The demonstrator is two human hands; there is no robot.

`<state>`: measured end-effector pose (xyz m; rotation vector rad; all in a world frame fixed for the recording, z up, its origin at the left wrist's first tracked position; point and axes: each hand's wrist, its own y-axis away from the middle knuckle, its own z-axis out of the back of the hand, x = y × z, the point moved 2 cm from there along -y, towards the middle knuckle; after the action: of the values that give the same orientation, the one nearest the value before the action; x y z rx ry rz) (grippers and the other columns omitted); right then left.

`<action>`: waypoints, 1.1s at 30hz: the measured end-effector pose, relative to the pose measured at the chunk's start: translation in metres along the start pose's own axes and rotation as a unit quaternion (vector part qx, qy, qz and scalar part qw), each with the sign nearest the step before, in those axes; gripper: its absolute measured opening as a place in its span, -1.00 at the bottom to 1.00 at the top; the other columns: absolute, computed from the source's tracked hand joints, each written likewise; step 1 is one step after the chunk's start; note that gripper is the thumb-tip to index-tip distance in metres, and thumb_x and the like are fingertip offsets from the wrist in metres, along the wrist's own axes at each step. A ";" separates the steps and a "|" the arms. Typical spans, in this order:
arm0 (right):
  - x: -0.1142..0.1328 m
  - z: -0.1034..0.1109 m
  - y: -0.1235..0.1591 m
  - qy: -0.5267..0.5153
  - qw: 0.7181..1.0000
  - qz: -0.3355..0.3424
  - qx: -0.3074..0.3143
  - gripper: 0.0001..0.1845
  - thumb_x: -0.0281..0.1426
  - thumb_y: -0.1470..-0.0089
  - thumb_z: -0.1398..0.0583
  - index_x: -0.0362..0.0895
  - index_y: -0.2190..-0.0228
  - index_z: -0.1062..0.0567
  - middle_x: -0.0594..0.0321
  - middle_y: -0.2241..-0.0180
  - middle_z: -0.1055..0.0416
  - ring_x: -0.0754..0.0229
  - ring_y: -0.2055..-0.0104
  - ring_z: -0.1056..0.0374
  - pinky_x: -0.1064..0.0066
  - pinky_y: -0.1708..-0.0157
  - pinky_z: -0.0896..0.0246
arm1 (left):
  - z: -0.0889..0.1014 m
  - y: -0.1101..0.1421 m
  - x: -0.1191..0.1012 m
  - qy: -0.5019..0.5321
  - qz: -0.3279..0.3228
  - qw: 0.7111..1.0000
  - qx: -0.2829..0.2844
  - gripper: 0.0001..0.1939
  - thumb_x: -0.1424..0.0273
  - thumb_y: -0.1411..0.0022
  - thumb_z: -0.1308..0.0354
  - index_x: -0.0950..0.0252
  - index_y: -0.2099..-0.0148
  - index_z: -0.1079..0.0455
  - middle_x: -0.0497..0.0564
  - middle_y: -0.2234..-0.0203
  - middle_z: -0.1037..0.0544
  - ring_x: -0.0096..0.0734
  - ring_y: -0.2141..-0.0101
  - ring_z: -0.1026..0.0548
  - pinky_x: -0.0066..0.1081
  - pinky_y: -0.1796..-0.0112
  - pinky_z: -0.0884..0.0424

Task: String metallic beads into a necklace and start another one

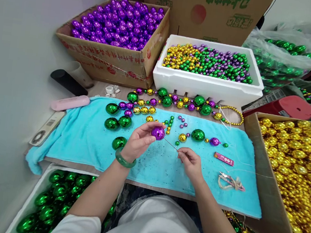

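The left hand [141, 137] grips a shiny purple round bead [157, 133] above a turquoise cloth towel [84, 141]; the right hand [191, 163] is closed in a pinch on a thin, straight, needle-like rod [170, 144], its far end reaching the bead; a glossy green round bangle [124, 160] circles the left wrist.

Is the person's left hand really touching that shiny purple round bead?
Touching. The head view shows the left hand curled around the shiny purple round bead, with the thumb against its lower left side and no gap there.
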<state>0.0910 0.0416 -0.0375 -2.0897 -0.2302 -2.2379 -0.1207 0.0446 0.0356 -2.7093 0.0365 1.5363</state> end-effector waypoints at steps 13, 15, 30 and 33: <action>0.012 -0.002 0.002 -0.056 0.998 -0.031 0.001 -0.78 -0.21 0.04 -0.25 -0.12 0.46 -0.47 0.34 0.63 -0.32 0.34 0.62 -0.13 0.48 0.62 -0.05 | 0.011 -0.008 0.026 -0.206 0.017 0.977 0.043 -0.61 0.26 -0.18 -0.23 0.22 -0.06 -0.47 0.14 0.01 -0.53 -0.25 0.10 -0.50 -0.33 0.13 -0.43; 0.012 0.000 0.002 -0.062 0.997 -0.039 -0.014 -0.76 -0.19 0.05 -0.25 -0.12 0.46 -0.45 0.34 0.63 -0.32 0.35 0.62 -0.12 0.49 0.63 -0.03 | 0.019 -0.017 0.038 -0.349 -0.005 0.937 -0.020 -0.71 0.28 -0.27 -0.12 0.24 0.02 -0.50 0.10 0.11 -0.56 -0.31 0.18 -0.51 -0.34 0.18 -0.43; 0.006 0.004 0.004 -0.046 0.997 -0.055 -0.031 -0.75 -0.19 0.06 -0.23 -0.13 0.46 -0.44 0.34 0.63 -0.30 0.34 0.62 -0.12 0.47 0.61 -0.01 | 0.010 -0.045 0.082 -0.527 -0.006 0.848 -0.063 -0.78 0.61 -0.12 -0.14 0.29 0.19 -0.47 0.11 0.22 -0.53 -0.22 0.16 -0.46 -0.20 0.02 -0.35; 0.006 0.006 0.005 -0.040 0.997 -0.057 -0.027 -0.76 -0.20 0.06 -0.23 -0.13 0.46 -0.44 0.34 0.64 -0.29 0.33 0.62 -0.12 0.46 0.60 0.00 | 0.019 -0.043 0.069 -0.242 0.089 0.955 -0.148 -0.80 0.56 -0.13 -0.17 0.32 0.17 -0.48 0.06 0.28 -0.53 -0.38 0.28 -0.48 -0.30 0.12 -0.43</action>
<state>0.0972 0.0380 -0.0313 -2.2511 -0.3033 -2.2496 -0.1004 0.0874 -0.0325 -2.4921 0.0440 2.3943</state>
